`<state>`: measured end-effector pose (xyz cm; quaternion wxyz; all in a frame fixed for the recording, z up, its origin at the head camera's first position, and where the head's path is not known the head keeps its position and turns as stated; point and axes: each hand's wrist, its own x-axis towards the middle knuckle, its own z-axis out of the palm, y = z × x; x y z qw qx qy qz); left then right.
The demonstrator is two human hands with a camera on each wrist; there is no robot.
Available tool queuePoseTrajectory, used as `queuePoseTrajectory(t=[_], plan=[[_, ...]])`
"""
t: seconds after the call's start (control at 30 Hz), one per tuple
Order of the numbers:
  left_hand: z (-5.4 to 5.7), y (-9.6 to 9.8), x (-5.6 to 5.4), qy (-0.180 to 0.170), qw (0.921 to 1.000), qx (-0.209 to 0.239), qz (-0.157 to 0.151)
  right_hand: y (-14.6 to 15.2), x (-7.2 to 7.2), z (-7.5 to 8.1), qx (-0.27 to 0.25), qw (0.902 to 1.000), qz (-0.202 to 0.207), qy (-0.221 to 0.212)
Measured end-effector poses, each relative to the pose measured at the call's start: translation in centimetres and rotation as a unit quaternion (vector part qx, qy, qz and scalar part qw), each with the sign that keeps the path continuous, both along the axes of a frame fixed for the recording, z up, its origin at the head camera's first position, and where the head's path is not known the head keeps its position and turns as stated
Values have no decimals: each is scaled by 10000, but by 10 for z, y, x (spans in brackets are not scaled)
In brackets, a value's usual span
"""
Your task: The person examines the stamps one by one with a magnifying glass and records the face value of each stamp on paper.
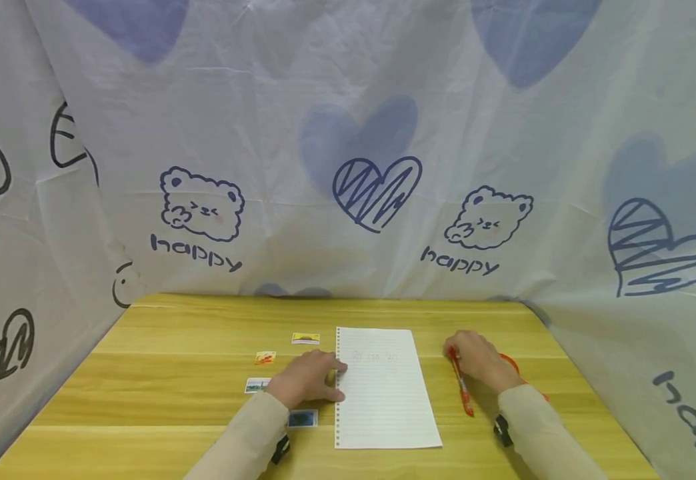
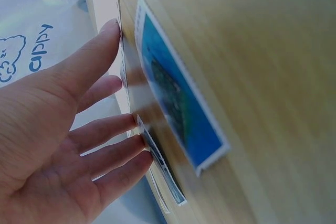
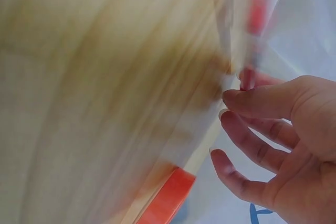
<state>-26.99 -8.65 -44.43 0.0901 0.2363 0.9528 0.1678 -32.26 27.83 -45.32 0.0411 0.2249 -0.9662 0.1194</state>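
Note:
A lined sheet of paper (image 1: 384,400) with a perforated left edge lies on the table, faint writing near its top. My left hand (image 1: 307,379) has its thumb and fingertips at that left edge, fingers spread and relaxed. Close to this hand are a blue stamp-like picture (image 2: 178,93) and a green-and-white one (image 1: 257,385), partly covered by the hand in the head view. To the right of the sheet, my right hand (image 1: 479,357) pinches the far end of a red pen (image 1: 462,387) between thumb and finger. The pen slants toward me; it looks blurred in the right wrist view.
Beyond the left hand lie a yellow stamp-like picture (image 1: 305,339) and a red-and-white one (image 1: 265,358). A red curved object (image 1: 510,363), mostly hidden by the right wrist, sits on the wooden table (image 1: 162,373). A printed white cloth (image 1: 288,200) hangs behind the table.

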Motion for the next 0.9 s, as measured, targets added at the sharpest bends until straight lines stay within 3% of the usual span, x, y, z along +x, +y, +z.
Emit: queuePoseTrajectory(t=[0.9], plan=[[-1,0,2,38,10000,16,48,2,-1,-5,-96,9997,218,105]])
